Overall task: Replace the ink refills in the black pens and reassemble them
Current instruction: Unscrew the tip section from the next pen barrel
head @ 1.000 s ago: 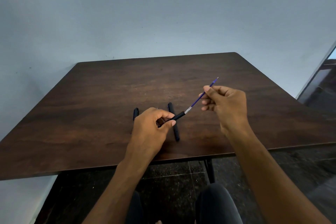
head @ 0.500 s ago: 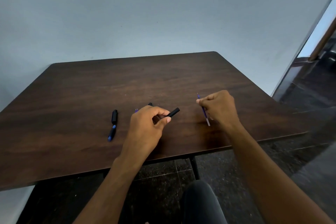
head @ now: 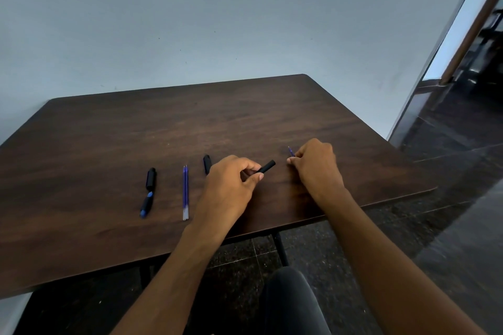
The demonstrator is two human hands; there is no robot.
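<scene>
- A dark wooden bench (head: 109, 226) is set against a plain wall.
- The pen barrel (head: 267, 166) is pinched in the left hand (head: 231, 185), open end kept accessible.
- The used refill (head: 290, 151) is held low by the right hand (head: 317, 168), probably for setting aside.
- Two fresh refills (head: 185, 193) are laid nearby, ready.

No readable text, label, brand, number or sign was found anywhere. The pen parts showed plain black and blue surfaces, too small to reveal any print. The table top and the wall behind it carried no writing.
</scene>
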